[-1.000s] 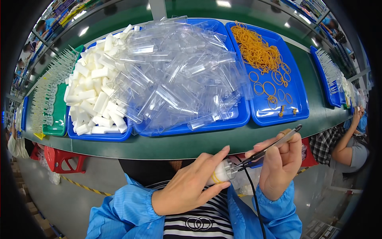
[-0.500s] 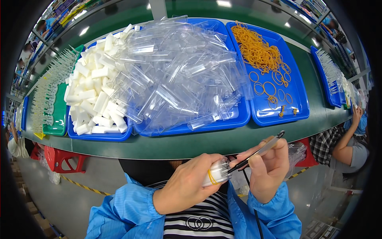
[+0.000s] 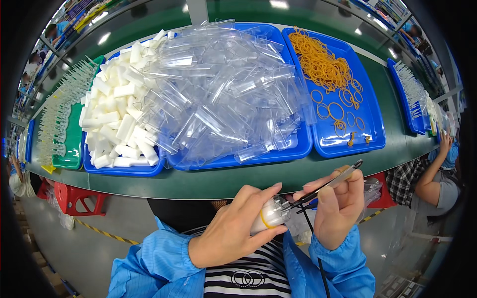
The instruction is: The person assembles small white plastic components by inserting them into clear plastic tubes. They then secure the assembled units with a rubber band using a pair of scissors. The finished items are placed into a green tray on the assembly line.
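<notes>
My left hand [image 3: 233,228] grips a small white tube in a clear sleeve [image 3: 268,216] with a yellow rubber band around it, held close to my chest. My right hand [image 3: 340,208] pinches a pair of metal tweezers [image 3: 328,185], their tips meeting the tube's end. A thin black cord [image 3: 313,243] hangs down from the tweezers. Both hands sit below the green table edge [image 3: 198,181].
On the green table stand blue trays: one with white tubes [image 3: 117,119], one heaped with clear plastic sleeves [image 3: 223,94], one with yellow rubber bands [image 3: 328,69]. A green tray [image 3: 69,144] lies at left. Another person's arm [image 3: 432,174] works at right. Red stools [image 3: 74,198] stand below.
My hands have moved slightly closer together and the tweezers now tilt lower, their tips at the tube's end. The trays have not moved.
</notes>
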`<state>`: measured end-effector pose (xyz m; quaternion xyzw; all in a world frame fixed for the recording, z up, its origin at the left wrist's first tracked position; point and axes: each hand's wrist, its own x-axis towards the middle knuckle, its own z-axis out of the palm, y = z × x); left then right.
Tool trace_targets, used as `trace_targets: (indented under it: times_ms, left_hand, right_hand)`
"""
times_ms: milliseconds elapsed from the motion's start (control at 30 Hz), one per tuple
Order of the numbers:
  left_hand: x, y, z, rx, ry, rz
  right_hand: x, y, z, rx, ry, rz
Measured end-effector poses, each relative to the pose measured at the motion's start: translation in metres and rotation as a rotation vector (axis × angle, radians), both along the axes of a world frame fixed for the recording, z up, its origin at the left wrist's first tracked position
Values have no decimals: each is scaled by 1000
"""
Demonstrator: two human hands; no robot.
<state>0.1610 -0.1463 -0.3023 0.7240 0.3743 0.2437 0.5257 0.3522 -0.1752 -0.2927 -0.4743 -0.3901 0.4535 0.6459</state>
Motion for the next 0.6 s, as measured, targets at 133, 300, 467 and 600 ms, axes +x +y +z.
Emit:
trace_targets:
  times_ms: [133, 300, 467, 600]
  left_hand:
    - [-1, -1, -3, 18, -18, 35]
    - [0, -2, -9, 60, -65, 56]
    - [0, -3, -8, -65, -83, 31]
    - [0, -4, -12, -102, -141, 29]
  right_hand:
    - [0, -1, -2, 2, -11, 56]
    - [0, -1, 1, 34, -1, 9]
    - [1, -2, 2, 39, -55, 6]
    - [21, 11, 13, 195, -213, -131]
